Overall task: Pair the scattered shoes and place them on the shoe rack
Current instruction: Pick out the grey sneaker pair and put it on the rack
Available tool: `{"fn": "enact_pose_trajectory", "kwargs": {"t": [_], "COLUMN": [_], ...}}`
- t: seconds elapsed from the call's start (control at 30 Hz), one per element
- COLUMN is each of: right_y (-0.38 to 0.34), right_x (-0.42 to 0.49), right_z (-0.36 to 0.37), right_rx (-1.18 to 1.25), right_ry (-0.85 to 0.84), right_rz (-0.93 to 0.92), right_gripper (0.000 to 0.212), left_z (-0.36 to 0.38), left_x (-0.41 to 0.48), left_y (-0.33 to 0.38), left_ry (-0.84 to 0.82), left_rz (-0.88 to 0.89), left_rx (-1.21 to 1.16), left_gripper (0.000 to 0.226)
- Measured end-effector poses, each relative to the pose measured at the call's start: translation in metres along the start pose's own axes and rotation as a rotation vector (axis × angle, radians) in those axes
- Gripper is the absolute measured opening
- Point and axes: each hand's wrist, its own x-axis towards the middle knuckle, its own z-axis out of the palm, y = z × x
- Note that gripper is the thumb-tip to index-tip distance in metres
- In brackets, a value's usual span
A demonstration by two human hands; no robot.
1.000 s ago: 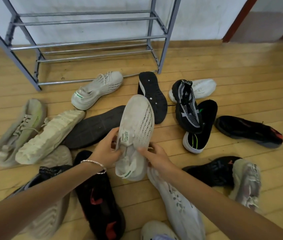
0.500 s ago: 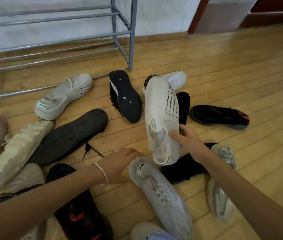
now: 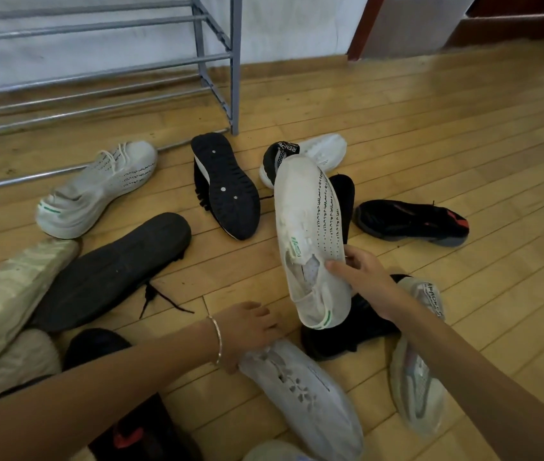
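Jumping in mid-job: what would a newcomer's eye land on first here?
The white knit shoe held up mid-frame in the right hand, toe pointing away. Its apparent mate lies on the floor at left beside the empty grey shoe rack. The left hand rests on a pale grey shoe at the bottom.

Soft, even daylight fills the scene, moderately bright, with warm sheen on the wooden floor toward the upper right. Shadows under the shoes are faint and diffuse. Wide-angle distortion bows the floorboards and the shoe rack rails near the edges. The left border and lower corners look smeared and soft; the centre is reasonably sharp.
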Motion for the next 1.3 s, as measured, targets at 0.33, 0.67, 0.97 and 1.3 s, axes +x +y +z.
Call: {"fn": "enact_pose_trajectory", "kwargs": {"t": [0.33,0.67,0.97,1.3], "right_y": [-0.005,-0.008,0.009,0.014], "right_x": [0.005,0.002,0.001,0.004], "right_z": [0.001,-0.004,0.015,0.023], "right_rx": [0.052,0.118,0.092,0.07], "right_ry": [-0.036,0.021,-0.039,-0.025], "right_rz": [-0.062,-0.08,0.034,0.084], "right_gripper": [0.029,0.022,0.025,0.028], "left_z": [-0.028,-0.015,0.019,0.036], "left_x": [-0.126,-0.108,-0.086,-0.088], "left_y": [-0.062,0.004,0.049,0.055], "left_ry": [-0.017,0.372,0.351,0.346], "left_rz": [-0.364,-1.204,-1.021,-0.777], "left_rx": [-0.054,-0.668,-0.894,-1.003], "left_gripper": [0.079,0.093,0.08,0.097]}}
